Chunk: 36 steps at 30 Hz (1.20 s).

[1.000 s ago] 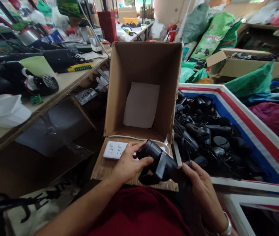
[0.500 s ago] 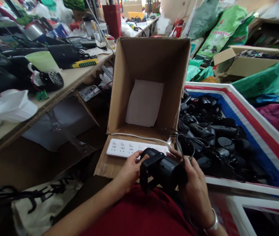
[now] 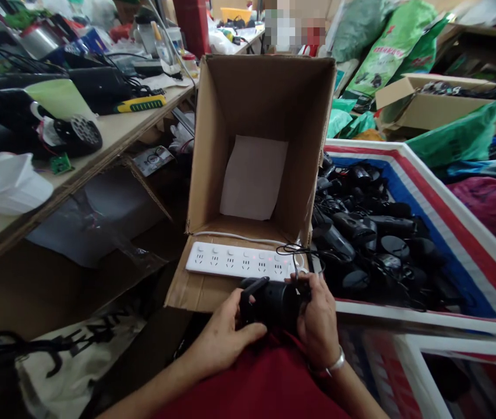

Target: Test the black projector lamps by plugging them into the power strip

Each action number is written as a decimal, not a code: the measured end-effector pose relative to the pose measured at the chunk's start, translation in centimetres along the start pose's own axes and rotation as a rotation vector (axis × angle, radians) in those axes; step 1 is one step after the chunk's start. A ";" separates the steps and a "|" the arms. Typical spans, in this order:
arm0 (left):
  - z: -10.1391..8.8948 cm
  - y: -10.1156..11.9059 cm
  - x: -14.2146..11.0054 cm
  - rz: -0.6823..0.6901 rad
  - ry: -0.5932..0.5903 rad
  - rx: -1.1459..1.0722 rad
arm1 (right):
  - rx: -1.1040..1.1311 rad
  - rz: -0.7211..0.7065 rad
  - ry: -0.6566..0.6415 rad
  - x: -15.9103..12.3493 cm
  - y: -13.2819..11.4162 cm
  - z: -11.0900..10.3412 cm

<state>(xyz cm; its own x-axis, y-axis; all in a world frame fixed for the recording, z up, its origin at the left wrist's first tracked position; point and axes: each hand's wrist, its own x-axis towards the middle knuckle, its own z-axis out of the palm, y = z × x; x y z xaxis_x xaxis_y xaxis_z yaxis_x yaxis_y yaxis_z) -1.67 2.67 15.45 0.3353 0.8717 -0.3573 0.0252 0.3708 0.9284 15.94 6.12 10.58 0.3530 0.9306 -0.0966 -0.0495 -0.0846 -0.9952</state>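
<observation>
A black cylindrical device with a flat bracket [image 3: 269,304] lies across my lap, below the power strip. My left hand [image 3: 228,330] is closed round its left end, the thumb along the near side. At the other end, my right hand [image 3: 318,317] grips the device, fingers curled and a bracelet on the wrist. A thin black cable [image 3: 294,250] loops above my right fingers and over the right end of the strip. The white power strip [image 3: 224,263] rests on the box flap, with small red lights toward its right.
An open cardboard box [image 3: 206,145] stands ahead, a white sheet [image 3: 254,177] inside. On the right, a white-rimmed bin [image 3: 440,203] holds many black devices [image 3: 361,230]. A cluttered workbench [image 3: 121,137] runs along the left, with a green cup [image 3: 62,99] and a yellow-black knife [image 3: 141,105].
The device has turned and moved slightly down and left. My right hand has shifted left with it, and the cable now loops over the strip's right end. The view has shifted a little.
</observation>
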 end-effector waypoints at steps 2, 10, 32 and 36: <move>-0.3 0.4 -0.1 -0.007 0.073 0.036 | 0.016 -0.001 -0.081 0.4 -0.7 -0.6; -5.6 3.7 -0.8 0.012 0.161 -0.174 | -0.238 -0.128 -0.406 5.3 -2.8 -3.2; -7.8 4.6 6.0 0.225 0.127 -0.473 | -0.712 -0.554 -0.602 7.7 0.9 -0.2; -7.6 4.5 7.9 0.295 0.172 -0.521 | -0.696 -0.635 -0.526 6.9 1.8 -0.5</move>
<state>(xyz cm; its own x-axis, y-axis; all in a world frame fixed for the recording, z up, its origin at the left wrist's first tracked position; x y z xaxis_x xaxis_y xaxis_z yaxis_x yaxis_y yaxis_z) -6.12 13.62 16.02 0.1000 0.9844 -0.1447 -0.5226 0.1757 0.8343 18.78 12.18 8.13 -0.3269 0.8979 0.2948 0.6019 0.4382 -0.6676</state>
